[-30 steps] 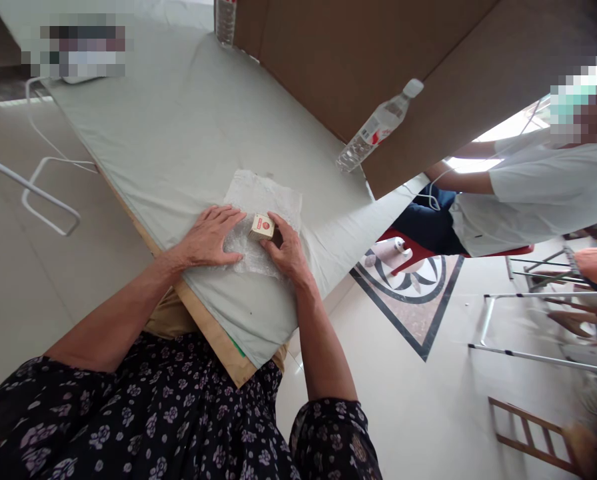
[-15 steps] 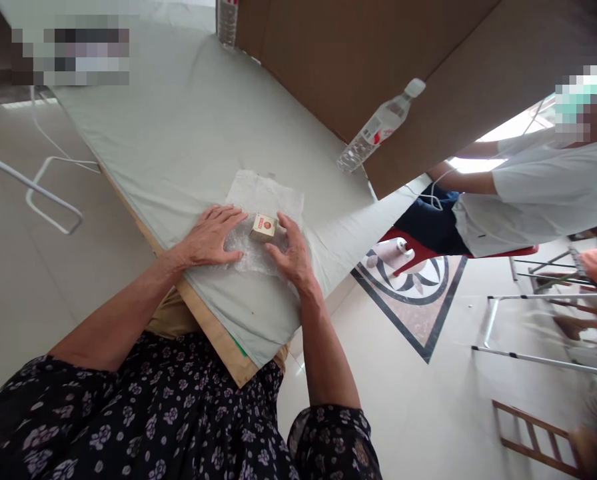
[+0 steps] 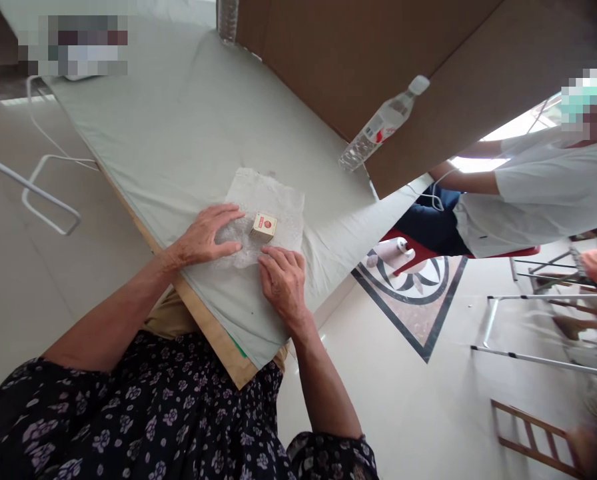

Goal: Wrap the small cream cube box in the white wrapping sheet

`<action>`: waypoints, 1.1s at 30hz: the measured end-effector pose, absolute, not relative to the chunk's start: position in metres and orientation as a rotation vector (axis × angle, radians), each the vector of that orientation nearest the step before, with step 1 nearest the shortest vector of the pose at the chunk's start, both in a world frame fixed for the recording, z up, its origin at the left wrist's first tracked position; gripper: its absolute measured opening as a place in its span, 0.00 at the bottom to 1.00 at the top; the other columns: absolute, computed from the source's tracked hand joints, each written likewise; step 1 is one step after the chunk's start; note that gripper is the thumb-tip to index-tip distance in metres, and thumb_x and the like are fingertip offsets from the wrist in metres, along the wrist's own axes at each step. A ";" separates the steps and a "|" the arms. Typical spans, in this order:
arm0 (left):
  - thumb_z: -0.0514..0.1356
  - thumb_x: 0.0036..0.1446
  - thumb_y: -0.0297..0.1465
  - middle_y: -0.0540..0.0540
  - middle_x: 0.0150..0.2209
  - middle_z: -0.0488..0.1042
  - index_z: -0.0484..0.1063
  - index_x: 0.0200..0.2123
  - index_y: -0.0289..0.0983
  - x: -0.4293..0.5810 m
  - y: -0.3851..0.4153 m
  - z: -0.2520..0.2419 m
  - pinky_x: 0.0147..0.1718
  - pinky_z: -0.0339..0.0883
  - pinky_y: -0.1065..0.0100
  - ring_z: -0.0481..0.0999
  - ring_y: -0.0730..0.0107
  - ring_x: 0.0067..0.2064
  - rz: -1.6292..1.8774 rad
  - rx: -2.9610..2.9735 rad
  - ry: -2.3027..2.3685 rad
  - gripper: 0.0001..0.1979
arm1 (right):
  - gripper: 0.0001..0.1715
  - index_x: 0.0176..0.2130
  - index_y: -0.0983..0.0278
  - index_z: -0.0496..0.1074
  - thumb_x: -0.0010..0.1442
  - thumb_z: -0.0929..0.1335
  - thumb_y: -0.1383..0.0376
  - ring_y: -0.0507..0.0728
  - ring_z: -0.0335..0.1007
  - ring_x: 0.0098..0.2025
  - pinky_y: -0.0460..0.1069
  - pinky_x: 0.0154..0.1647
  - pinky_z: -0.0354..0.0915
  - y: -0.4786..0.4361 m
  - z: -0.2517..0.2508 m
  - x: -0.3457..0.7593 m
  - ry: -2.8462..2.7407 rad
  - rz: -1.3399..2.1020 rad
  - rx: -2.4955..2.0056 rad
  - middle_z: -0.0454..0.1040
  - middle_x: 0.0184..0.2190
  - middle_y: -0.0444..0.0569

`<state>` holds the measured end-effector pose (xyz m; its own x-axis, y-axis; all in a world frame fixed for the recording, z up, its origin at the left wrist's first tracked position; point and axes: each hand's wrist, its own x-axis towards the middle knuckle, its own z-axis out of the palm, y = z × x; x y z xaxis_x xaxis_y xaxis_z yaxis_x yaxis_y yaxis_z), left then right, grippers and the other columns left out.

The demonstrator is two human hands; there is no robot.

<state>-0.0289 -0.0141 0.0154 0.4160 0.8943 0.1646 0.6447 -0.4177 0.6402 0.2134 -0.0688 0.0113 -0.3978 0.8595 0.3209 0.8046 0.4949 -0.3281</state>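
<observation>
A small cream box [image 3: 263, 226] with a red round mark sits on a sheet of clear bubble wrap [image 3: 278, 200] spread on the pale green cloth of the table [image 3: 188, 127]. My left hand [image 3: 206, 235] lies flat on the wrap's near left part, fingers stretched toward the box. Nearer to me than the box, my right hand [image 3: 282, 281] rests palm down at the wrap's near edge. Its fingers are slightly curled over that edge and do not touch the box.
A plastic water bottle [image 3: 381, 125] leans by large brown cardboard panels [image 3: 358, 60] at the back. Another person in a white shirt [image 3: 538, 193] sits to the right on a red chair. The table's wooden edge [image 3: 208, 327] is close to my body.
My right hand has let go of the box's side and drawn back toward me to the wrap's near edge. The left hand and the box have stayed in place.
</observation>
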 end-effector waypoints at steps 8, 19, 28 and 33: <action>0.70 0.52 0.43 0.37 0.68 0.70 0.78 0.53 0.40 -0.002 -0.021 0.034 0.71 0.55 0.45 0.65 0.43 0.71 0.842 2.267 1.315 0.25 | 0.10 0.38 0.59 0.77 0.71 0.67 0.62 0.60 0.78 0.53 0.57 0.54 0.66 -0.043 0.021 0.216 -2.026 0.086 -1.301 0.82 0.52 0.52; 0.62 0.56 0.40 0.40 0.52 0.82 0.74 0.32 0.38 0.029 0.008 0.034 0.50 0.72 0.58 0.81 0.56 0.49 0.996 1.682 1.349 0.11 | 0.11 0.35 0.59 0.75 0.67 0.68 0.57 0.59 0.79 0.50 0.55 0.55 0.70 0.012 0.022 0.218 -1.789 0.717 -1.325 0.83 0.47 0.50; 0.64 0.52 0.41 0.40 0.45 0.83 0.71 0.28 0.37 0.030 0.009 0.026 0.45 0.70 0.61 0.79 0.62 0.44 1.080 1.525 1.300 0.13 | 0.13 0.35 0.58 0.74 0.68 0.68 0.54 0.58 0.80 0.47 0.54 0.54 0.70 0.002 0.013 0.208 -1.701 0.696 -1.337 0.84 0.43 0.47; 0.65 0.52 0.42 0.40 0.44 0.83 0.72 0.27 0.37 0.031 0.005 0.027 0.43 0.69 0.62 0.79 0.62 0.43 1.085 1.512 1.280 0.13 | 0.15 0.37 0.58 0.75 0.69 0.66 0.52 0.58 0.80 0.46 0.55 0.54 0.69 -0.003 0.010 0.207 -1.715 0.605 -1.380 0.84 0.41 0.47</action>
<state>0.0309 0.0055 0.0268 0.0978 0.9913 0.0880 0.2491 -0.1100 0.9622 0.2066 -0.0031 0.0104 -0.0493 0.9514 0.3039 0.5506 0.2798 -0.7865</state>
